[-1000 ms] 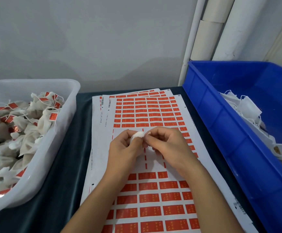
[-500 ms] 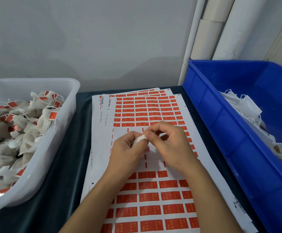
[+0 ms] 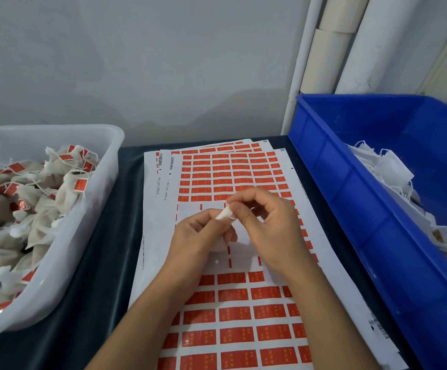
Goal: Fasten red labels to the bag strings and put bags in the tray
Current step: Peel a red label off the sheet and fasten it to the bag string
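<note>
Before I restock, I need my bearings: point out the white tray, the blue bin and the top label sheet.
white tray (image 3: pixel 110 166): head view, on its right wall.
blue bin (image 3: pixel 331 182): head view, on its left outer wall.
top label sheet (image 3: pixel 347 289): head view, on its bare right margin.

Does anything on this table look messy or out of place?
Nothing much. The label sheets lie fanned, slightly askew. A tiny white speck sits on the top sheet near the left hand.
</note>
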`<action>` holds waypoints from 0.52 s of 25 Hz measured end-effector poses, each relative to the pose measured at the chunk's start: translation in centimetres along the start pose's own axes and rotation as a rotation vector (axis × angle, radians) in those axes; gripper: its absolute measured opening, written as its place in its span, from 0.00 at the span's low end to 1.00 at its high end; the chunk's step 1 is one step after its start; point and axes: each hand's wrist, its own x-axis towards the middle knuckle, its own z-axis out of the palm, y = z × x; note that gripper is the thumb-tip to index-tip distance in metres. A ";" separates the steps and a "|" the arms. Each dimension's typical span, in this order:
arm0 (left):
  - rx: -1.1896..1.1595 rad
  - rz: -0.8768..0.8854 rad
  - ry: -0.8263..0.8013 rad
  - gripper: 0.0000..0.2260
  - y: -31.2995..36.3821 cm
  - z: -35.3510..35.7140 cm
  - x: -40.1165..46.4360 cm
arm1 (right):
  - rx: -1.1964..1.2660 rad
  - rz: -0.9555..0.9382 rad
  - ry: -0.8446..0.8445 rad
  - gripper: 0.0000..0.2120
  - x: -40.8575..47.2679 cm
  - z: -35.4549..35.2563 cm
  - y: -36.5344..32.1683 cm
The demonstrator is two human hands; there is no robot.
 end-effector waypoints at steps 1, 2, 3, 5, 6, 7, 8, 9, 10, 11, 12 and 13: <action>-0.007 -0.009 0.013 0.15 0.0 0.0 0.0 | -0.022 -0.030 0.015 0.06 -0.1 0.0 0.0; -0.019 -0.021 0.025 0.15 -0.1 -0.1 0.1 | -0.045 -0.059 0.027 0.06 -0.1 0.0 0.1; -0.035 -0.031 0.036 0.15 -0.1 -0.1 0.2 | -0.065 -0.086 0.029 0.05 -0.2 0.0 0.1; -0.071 -0.043 0.046 0.15 -0.2 -0.3 0.4 | -0.096 -0.137 0.006 0.05 -0.2 -0.1 0.1; -0.088 -0.043 0.047 0.15 -0.3 -0.3 0.4 | -0.110 -0.161 -0.009 0.05 -0.2 -0.1 0.2; -0.100 -0.041 0.047 0.15 -0.3 -0.3 0.5 | -0.125 -0.176 -0.019 0.05 -0.2 -0.1 0.2; -0.107 -0.041 0.046 0.16 -0.2 -0.4 0.5 | -0.139 -0.183 -0.026 0.06 -0.2 -0.1 0.3; -0.110 -0.042 0.044 0.16 -0.2 -0.4 0.4 | -0.152 -0.183 -0.029 0.06 -0.3 -0.1 0.2; -0.113 -0.045 0.041 0.16 -0.3 -0.4 0.4 | -0.164 -0.180 -0.029 0.07 -0.3 0.0 0.2; -0.118 -0.046 0.038 0.16 -0.3 -0.4 0.4 | -0.176 -0.177 -0.028 0.07 -0.3 0.0 0.2; -0.125 -0.046 0.035 0.16 -0.4 -0.4 0.4 | -0.189 -0.177 -0.024 0.07 -0.3 0.0 0.2; -0.129 -0.043 0.032 0.16 -0.4 -0.4 0.4 | -0.201 -0.182 -0.017 0.07 -0.3 0.0 0.3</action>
